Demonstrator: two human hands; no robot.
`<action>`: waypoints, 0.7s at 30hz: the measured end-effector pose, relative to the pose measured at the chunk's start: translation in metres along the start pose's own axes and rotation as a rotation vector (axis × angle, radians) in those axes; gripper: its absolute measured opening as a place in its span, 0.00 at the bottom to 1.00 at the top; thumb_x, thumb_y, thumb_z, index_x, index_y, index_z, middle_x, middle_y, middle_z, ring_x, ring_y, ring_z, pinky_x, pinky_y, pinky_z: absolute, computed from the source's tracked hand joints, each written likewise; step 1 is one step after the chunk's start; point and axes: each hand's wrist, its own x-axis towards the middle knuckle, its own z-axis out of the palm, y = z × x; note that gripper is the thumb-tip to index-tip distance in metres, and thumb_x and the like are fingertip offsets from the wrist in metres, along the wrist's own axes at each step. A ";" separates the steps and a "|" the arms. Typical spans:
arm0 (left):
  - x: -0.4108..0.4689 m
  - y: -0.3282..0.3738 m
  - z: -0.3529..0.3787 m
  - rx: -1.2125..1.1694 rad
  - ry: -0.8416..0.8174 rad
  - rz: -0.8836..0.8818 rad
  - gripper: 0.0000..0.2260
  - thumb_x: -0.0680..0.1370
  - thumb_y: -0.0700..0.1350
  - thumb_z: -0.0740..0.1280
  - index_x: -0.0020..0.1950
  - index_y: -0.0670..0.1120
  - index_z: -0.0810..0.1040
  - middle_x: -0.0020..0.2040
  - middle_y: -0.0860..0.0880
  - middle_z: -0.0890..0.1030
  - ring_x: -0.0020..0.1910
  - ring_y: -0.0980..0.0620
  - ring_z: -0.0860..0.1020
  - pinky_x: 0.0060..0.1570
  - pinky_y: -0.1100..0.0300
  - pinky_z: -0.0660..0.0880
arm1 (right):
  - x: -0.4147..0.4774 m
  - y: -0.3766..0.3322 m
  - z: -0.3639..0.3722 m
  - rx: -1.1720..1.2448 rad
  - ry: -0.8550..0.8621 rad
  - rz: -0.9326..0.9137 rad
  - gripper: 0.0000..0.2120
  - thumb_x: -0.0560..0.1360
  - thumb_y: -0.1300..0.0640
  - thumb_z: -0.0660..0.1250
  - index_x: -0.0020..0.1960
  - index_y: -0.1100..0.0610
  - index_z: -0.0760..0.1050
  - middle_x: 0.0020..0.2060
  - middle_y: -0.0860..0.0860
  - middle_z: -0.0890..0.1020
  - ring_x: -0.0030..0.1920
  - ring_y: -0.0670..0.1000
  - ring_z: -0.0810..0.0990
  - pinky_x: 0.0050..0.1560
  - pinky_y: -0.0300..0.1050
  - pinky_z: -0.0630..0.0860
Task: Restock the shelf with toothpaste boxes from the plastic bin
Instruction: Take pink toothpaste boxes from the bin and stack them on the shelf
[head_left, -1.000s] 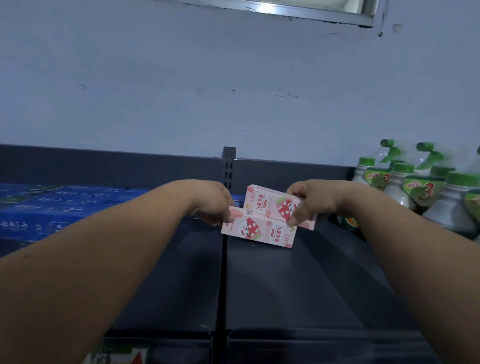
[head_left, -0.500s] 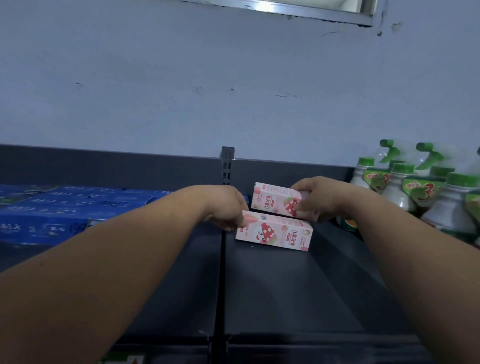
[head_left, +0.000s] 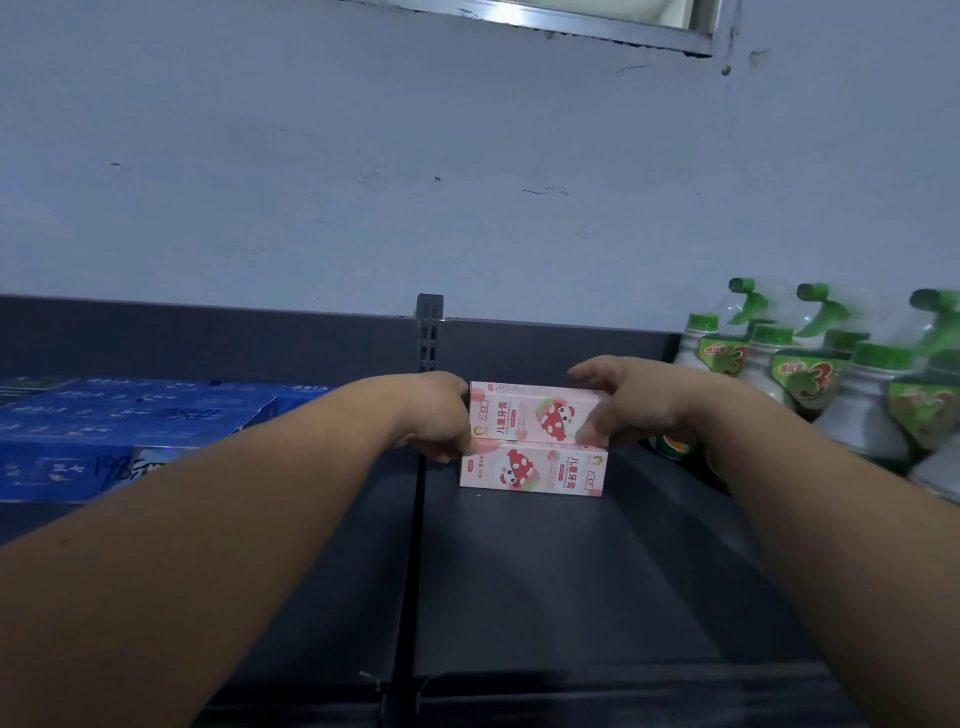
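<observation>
Two pink toothpaste boxes with a strawberry cartoon are stacked on the dark shelf (head_left: 571, 582). The lower box (head_left: 535, 470) lies flat on the shelf. The upper box (head_left: 530, 414) sits squarely on top of it. My left hand (head_left: 441, 415) is curled against the left ends of both boxes. My right hand (head_left: 623, 405) grips the right end of the upper box, fingers over its top and thumb on its front. The plastic bin is out of view.
Blue toothpaste cartons (head_left: 104, 431) are piled on the shelf at the left. Green-capped spray bottles (head_left: 831, 379) crowd the right end. A slotted upright post (head_left: 430, 332) and a seam divide the shelf; a grey wall rises behind.
The upper box has gone from tilted and offset to level and aligned on the lower one. Both boxes shifted slightly right and back; my hands moved to their ends.
</observation>
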 end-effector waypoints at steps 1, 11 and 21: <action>0.000 0.000 0.000 -0.007 0.001 -0.002 0.15 0.76 0.33 0.68 0.61 0.43 0.75 0.53 0.44 0.83 0.53 0.47 0.82 0.53 0.53 0.80 | -0.001 0.003 -0.001 0.038 0.000 0.008 0.39 0.67 0.73 0.73 0.72 0.53 0.63 0.60 0.52 0.78 0.53 0.53 0.81 0.47 0.48 0.81; -0.001 0.003 0.000 -0.097 0.098 0.010 0.16 0.75 0.31 0.68 0.61 0.39 0.74 0.50 0.42 0.82 0.48 0.46 0.83 0.52 0.52 0.80 | 0.007 0.022 0.008 0.008 0.108 0.018 0.22 0.64 0.72 0.76 0.53 0.60 0.72 0.45 0.56 0.84 0.47 0.56 0.84 0.38 0.46 0.79; -0.013 -0.006 -0.024 0.001 0.193 -0.020 0.12 0.76 0.34 0.68 0.58 0.42 0.73 0.39 0.44 0.78 0.33 0.52 0.78 0.44 0.58 0.80 | 0.041 0.016 0.013 -0.009 0.233 0.093 0.19 0.65 0.71 0.76 0.50 0.61 0.72 0.47 0.59 0.82 0.50 0.60 0.82 0.50 0.58 0.81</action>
